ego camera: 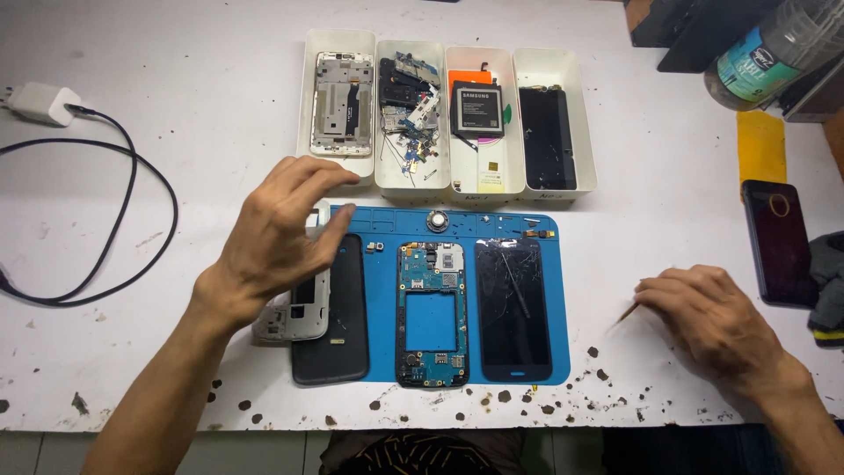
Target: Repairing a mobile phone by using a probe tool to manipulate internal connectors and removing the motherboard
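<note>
- Workbench (pixel 176 105), white and chipped along the lower edge, fills the frame; a phone teardown is laid out on it.
- Blue repair mat (pixel 382 352) lies centre frame. On it, left to right: a dark back cover (pixel 338 339), a bare circuit board in its frame (pixel 431 315), and a cracked screen panel (pixel 513 310), side by side and close together.
- Four white trays (pixel 382 180) sit in a row just above the mat, holding a metal chassis, loose small parts, a battery and a dark display.
- Left hand (pixel 277 233) hovers over the mat's left edge, fingers spread and loosely curled. It overlaps a silver phone mid-frame (pixel 294 317), which rests partly on the back cover. Whether the fingers actually pinch the mid-frame cannot be told.
- Right hand (pixel 708 317) rests on the bench at lower right, well apart from the mat, closed lightly around a thin pointed tool (pixel 626 314) whose tip shows at the left of the fingers.
- Charger with black cable (pixel 40 103) lies upper left; a dark phone (pixel 778 242) and a yellow card (pixel 761 145) lie at the right edge.
- Judgement: the step in hand appears to be taking up the mid-frame; the next move calls for a firm hold on its edges, clear of the back cover.
</note>
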